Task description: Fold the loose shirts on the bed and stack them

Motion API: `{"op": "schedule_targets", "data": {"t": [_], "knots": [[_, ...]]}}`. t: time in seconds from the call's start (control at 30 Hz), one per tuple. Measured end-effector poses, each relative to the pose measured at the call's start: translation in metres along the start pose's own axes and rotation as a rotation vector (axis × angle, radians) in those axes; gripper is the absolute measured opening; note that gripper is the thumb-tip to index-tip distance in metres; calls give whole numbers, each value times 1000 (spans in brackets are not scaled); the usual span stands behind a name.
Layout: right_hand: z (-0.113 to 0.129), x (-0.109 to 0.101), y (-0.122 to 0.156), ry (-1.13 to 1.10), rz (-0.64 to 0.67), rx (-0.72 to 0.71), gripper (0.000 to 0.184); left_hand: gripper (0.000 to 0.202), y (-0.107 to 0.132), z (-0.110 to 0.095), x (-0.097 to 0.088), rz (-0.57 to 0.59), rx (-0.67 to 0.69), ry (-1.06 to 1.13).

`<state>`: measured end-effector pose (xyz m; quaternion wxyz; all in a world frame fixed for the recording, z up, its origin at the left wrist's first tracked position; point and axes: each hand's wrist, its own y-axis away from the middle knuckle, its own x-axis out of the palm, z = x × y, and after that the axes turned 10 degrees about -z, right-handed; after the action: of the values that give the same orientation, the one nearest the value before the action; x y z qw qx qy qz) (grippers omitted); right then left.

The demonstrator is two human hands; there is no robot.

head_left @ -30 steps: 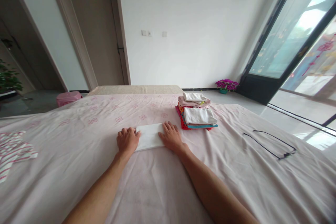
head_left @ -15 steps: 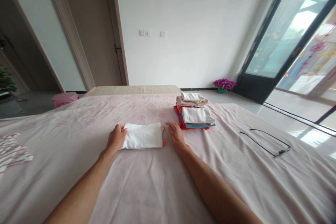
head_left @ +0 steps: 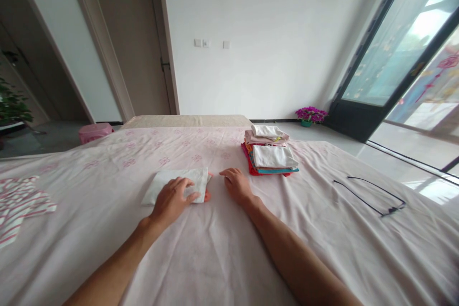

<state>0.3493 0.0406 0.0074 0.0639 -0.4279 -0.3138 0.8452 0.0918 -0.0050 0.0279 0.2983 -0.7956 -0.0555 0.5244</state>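
Note:
A folded white garment (head_left: 159,184) lies flat on the pink bed sheet (head_left: 201,258), with a bit of coral-coloured print or cloth showing at its right end. My left hand (head_left: 174,197) rests on top of it, fingers spread over the cloth and not gripping. Just right of the garment, my right hand (head_left: 235,184) sits on the sheet with fingers extended and nothing in it. Behind and to the right of that hand stand stacks of folded clothes (head_left: 274,157), white ones uppermost over red, blue and pink layers.
Eyeglasses (head_left: 383,198) lie on the sheet at the right. A red-and-white striped garment (head_left: 25,201) is spread at the far left. Beyond the bed are a pink stool (head_left: 95,132), purple flowers (head_left: 310,114) and a glass door (head_left: 376,57).
My left hand has let go of the garment's left edge and moved right onto its top. The garment sits slightly further left. My right hand stays close by.

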Motion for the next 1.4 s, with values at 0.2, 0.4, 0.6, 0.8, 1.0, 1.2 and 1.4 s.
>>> {"op": "schedule_targets", "data": {"t": [0.2, 0.4, 0.6, 0.8, 1.0, 1.2, 1.4], "knots": [[12, 0, 3, 3, 91, -189, 33, 18, 9, -30, 4, 59, 91, 9], [19, 2, 5, 23, 147, -295, 29, 9, 15, -23, 4, 7, 61, 23], [21, 3, 6, -21, 109, -236, 38, 13, 21, -22, 6, -15, 85, -29], [11, 9, 3, -55, 71, -131, 40, 9, 21, -16, 13, -106, 56, 15], [15, 22, -16, 14, 150, 41, 40, 7, 21, -13, 14, -185, 51, 79], [31, 29, -38, 146, 232, 85, 39, 10, 22, -11, 14, -158, 60, 133], [27, 42, -48, 53, 228, 88, 40, 10, 21, -11, 14, -166, 53, 150]]}}
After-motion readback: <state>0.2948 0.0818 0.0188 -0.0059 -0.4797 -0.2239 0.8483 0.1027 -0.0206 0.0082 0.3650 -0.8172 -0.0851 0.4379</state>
